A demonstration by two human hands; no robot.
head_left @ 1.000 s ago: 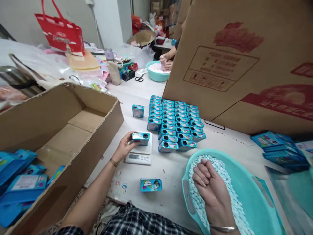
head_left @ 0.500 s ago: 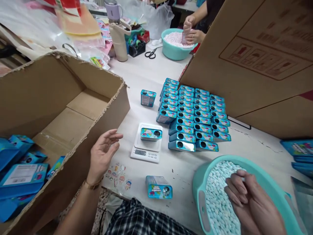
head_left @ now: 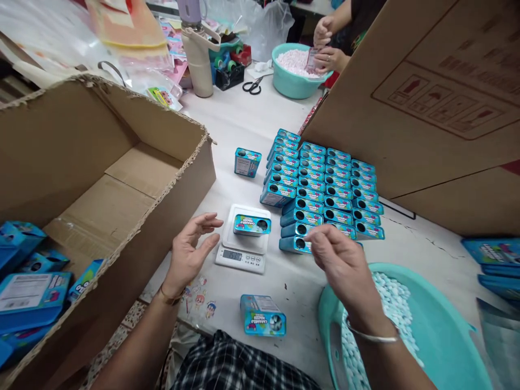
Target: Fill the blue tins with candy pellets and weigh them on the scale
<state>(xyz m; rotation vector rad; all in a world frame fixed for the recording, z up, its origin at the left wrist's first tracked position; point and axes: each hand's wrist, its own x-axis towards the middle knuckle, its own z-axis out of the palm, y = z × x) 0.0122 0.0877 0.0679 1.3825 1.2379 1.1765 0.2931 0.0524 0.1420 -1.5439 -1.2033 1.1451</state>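
A small blue tin (head_left: 252,224) lies on a white digital scale (head_left: 242,240) in front of me. My left hand (head_left: 190,249) hovers just left of the scale with its fingers apart and nothing in it. My right hand (head_left: 339,260) is over the table's front, right of the scale, fingers pinched together; what they hold is hidden. Below it stands a teal basin (head_left: 430,330) of small white tablets (head_left: 392,303). Rows of the same blue tins (head_left: 325,189) stand behind the scale. Another tin (head_left: 262,316) lies near the table's front edge.
A large open cardboard box (head_left: 122,179) with blue packets (head_left: 28,287) stands at my left. A tall cardboard box (head_left: 426,97) rises at the right. Across the table another person's hands (head_left: 329,46) work over a second teal basin (head_left: 294,67). Scissors (head_left: 252,85) and a beige bottle (head_left: 199,51) stand nearby.
My left hand let go of the tin on the scale, drew back, then came closer again. My right hand left the basin of tablets and moved up and left toward the scale.
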